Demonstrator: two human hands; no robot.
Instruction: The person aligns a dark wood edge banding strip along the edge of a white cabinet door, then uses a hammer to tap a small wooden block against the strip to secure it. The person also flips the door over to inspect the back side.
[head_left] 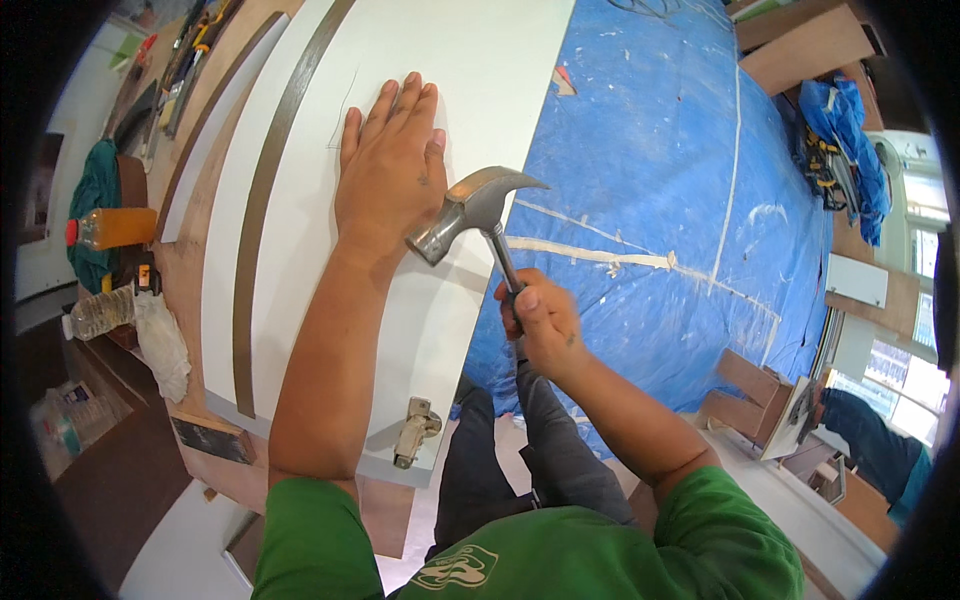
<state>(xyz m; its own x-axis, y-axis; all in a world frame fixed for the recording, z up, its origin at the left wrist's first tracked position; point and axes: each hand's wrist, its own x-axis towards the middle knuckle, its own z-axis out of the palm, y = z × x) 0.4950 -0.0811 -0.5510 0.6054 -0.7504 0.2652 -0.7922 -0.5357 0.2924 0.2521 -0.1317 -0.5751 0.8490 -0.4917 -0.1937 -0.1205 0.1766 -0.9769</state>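
My left hand (390,175) lies flat on a white board (470,70), its fingers stretched away from me. In my right hand (543,318) is a claw hammer (478,205), gripped by its dark handle. The steel head is raised beside my left wrist, above the board's right edge, with the claw pointing right. A metal cabinet hinge (415,432) sits at the board's near right corner. Along the left part of the board runs a long brown strip (270,190). Faint pencil lines show beside my left fingers.
A blue tarp (650,150) with pale tape and spatters covers the floor at right. Left of the board are an orange-filled bottle (118,228), a clear bottle (98,314) and hand tools (190,60). Wooden boards (810,50) and a blue bag (845,130) lie at far right.
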